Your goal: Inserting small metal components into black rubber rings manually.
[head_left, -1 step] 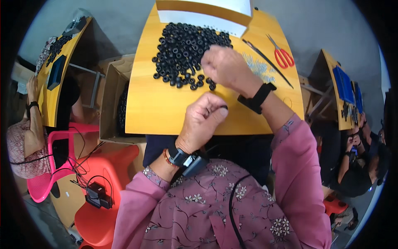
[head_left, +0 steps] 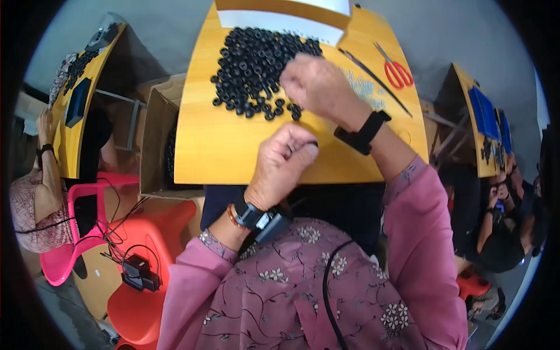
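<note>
Apparently, left hand [head_left: 282, 163] pinches ring [head_left: 313, 143].

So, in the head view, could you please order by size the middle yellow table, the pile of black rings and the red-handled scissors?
Largest to smallest, as they look:
1. middle yellow table
2. pile of black rings
3. red-handled scissors

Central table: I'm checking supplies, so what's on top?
Black rings, light-blue bits, red-handled scissors, a dark slender tool and part of a white-sided box. Whatever lies behind the right hand is covered.
</note>
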